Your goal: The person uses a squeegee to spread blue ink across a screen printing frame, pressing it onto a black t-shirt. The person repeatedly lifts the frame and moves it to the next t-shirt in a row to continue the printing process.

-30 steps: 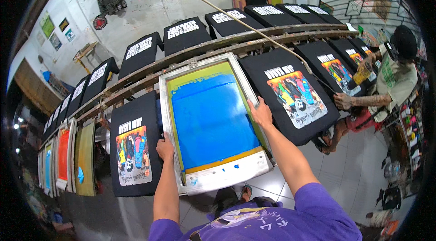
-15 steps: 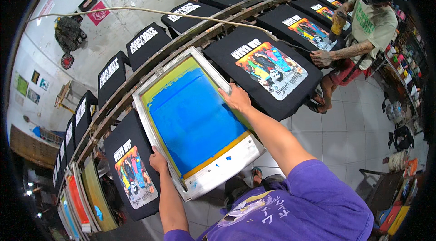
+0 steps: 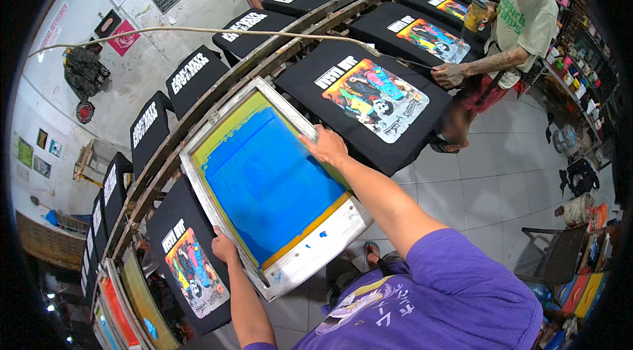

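Note:
A silkscreen frame (image 3: 315, 250) with a pale wooden border sits tilted before me, its mesh spread with blue ink (image 3: 270, 185). My left hand (image 3: 225, 247) grips the frame's left edge near its lower end. On the right edge, higher up, my right hand (image 3: 327, 146) is closed with its thumb over the border. What lies beneath the frame is hidden. Beside my left hand is a black T-shirt (image 3: 173, 203) with a multicoloured print. Another black shirt (image 3: 308, 83), printed alike, lies stretched just beyond my right hand.
Wooden rails (image 3: 217, 87) curve between two rows of shirts. A pale cable (image 3: 217, 32) crosses above them toward a co-worker (image 3: 527, 20) at the right, who has a yellow tool (image 3: 474, 17). More silkscreens (image 3: 119, 310) stand lower left. A chair (image 3: 554, 254) is lower right.
My view has shifted, moving the shirts and rails leftward in the picture. Both hands keep their hold on the silkscreen frame. The co-worker's yellow tool has moved relative to the shirts.

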Tool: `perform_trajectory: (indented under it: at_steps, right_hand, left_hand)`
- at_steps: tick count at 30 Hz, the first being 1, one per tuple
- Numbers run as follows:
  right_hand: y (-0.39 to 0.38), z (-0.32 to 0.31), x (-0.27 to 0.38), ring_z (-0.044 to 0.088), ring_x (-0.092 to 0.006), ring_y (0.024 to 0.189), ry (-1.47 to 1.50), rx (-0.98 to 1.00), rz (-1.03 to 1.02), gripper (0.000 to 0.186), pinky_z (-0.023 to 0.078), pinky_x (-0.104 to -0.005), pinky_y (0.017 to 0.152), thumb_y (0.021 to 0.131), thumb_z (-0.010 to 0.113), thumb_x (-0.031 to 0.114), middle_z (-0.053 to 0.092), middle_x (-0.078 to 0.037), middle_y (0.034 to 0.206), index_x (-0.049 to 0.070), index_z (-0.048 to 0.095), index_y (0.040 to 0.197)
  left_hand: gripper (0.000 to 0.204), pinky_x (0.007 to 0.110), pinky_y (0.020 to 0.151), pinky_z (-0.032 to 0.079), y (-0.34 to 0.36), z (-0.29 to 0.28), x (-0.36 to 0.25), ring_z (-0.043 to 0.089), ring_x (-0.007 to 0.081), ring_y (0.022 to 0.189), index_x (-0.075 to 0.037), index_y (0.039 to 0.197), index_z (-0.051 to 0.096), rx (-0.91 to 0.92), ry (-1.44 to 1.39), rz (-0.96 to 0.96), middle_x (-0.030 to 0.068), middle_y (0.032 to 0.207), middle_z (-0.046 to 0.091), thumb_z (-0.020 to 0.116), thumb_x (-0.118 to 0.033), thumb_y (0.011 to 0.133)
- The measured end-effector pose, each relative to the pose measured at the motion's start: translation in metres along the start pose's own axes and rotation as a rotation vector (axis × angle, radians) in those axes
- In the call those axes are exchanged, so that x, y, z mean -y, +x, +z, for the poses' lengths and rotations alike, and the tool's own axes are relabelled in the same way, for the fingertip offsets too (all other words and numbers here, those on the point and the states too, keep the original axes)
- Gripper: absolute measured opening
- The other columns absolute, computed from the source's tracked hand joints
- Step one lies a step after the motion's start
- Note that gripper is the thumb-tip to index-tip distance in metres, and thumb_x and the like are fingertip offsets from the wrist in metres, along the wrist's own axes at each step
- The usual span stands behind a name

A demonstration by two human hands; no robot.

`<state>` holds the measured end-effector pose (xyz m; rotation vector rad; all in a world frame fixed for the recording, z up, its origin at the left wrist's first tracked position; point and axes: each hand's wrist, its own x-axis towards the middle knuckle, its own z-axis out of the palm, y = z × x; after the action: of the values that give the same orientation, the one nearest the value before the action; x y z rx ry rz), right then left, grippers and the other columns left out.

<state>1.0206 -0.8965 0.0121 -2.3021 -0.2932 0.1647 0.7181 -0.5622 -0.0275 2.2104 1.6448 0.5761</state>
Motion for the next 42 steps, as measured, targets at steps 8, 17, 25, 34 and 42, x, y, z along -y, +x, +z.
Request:
perform_trajectory:
  at_steps: [8, 17, 25, 34, 42]
  right_hand:
    - [-0.003, -0.002, 0.003, 0.066, -0.0448, 0.106, -0.015, -0.035, -0.004, 0.085, 0.05, -0.0517, 0.097, 0.089, 0.049, 0.074, 0.07, -0.029, 0.109, -0.003, 0.059, 0.123]
    - [-0.004, -0.002, 0.004, 0.066, -0.0454, 0.106, -0.033, -0.022, -0.017, 0.086, 0.051, -0.0507, 0.096, 0.09, 0.048, 0.074, 0.069, -0.03, 0.11, -0.004, 0.057, 0.125]
    - [-0.007, -0.006, 0.007, 0.067, -0.044, 0.105, -0.038, -0.023, -0.021, 0.085, 0.052, -0.0506, 0.094, 0.09, 0.049, 0.072, 0.069, -0.03, 0.11, -0.004, 0.056, 0.129]
    - [-0.011, -0.007, 0.011, 0.067, -0.0433, 0.106, -0.054, -0.039, -0.026, 0.087, 0.052, -0.0504, 0.094, 0.09, 0.049, 0.072, 0.069, -0.03, 0.109, -0.004, 0.053, 0.133]
    - [-0.01, -0.006, 0.01, 0.067, -0.0438, 0.104, -0.046, -0.041, -0.039, 0.084, 0.051, -0.0516, 0.094, 0.09, 0.048, 0.072, 0.069, -0.03, 0.108, -0.003, 0.056, 0.127]
  left_hand:
    - [0.085, 0.055, 0.087, 0.047, -0.003, -0.004, -0.002, 0.065, 0.0498, 0.093, 0.011, 0.085, 0.071, 0.011, -0.026, 0.006, 0.0324, 0.093, 0.069, 0.041, -0.067, 0.097]
    - [0.078, 0.055, 0.086, 0.047, 0.001, 0.002, 0.003, 0.065, 0.048, 0.092, 0.009, 0.082, 0.071, -0.015, -0.006, 0.01, 0.031, 0.092, 0.07, 0.043, -0.063, 0.098]
    - [0.076, 0.055, 0.086, 0.048, -0.006, -0.005, -0.006, 0.066, 0.0469, 0.092, 0.007, 0.085, 0.072, 0.016, -0.044, -0.031, 0.0297, 0.094, 0.07, 0.045, -0.063, 0.098]
    - [0.075, 0.053, 0.086, 0.049, -0.003, -0.003, -0.001, 0.067, 0.0459, 0.094, 0.006, 0.086, 0.072, 0.015, -0.068, -0.058, 0.0282, 0.095, 0.071, 0.048, -0.065, 0.096]
    - [0.074, 0.053, 0.086, 0.049, -0.006, -0.006, -0.004, 0.067, 0.0462, 0.094, 0.006, 0.089, 0.073, 0.016, -0.09, -0.081, 0.0287, 0.097, 0.071, 0.049, -0.064, 0.095]
